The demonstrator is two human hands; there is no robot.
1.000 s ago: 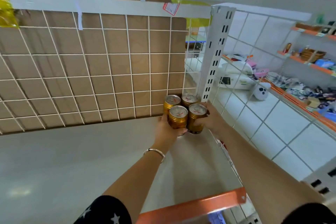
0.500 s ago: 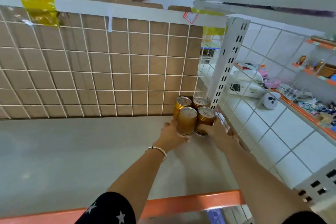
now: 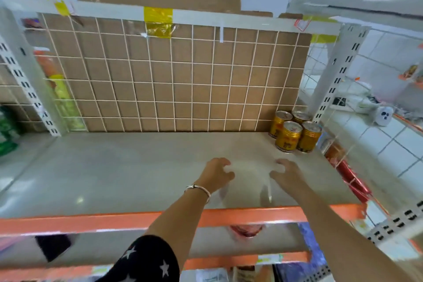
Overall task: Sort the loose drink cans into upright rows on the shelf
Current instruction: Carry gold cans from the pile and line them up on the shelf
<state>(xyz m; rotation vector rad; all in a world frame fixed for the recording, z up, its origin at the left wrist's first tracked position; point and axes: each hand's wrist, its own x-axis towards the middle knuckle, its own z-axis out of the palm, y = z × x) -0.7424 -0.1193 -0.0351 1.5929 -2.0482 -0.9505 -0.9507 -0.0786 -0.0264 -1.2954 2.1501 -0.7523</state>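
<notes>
Several gold drink cans stand upright in a tight block at the back right corner of the grey shelf, against the wire grid and the white upright post. My left hand, with a silver bracelet at the wrist, hovers over the shelf's middle front, fingers curled and apart, holding nothing. My right hand is beside it, also empty with fingers loosely spread. Both hands are well in front of and to the left of the cans, not touching them.
A white wire grid backed by brown cardboard closes the shelf's rear. An orange lip edges the front. Slotted white posts stand at both sides. Red packets hang off the right end; green goods lie at far left.
Both hands have let go of the cans and drawn back toward the shelf front. The cans stay standing in the back right corner. The view has pulled back and widened.
</notes>
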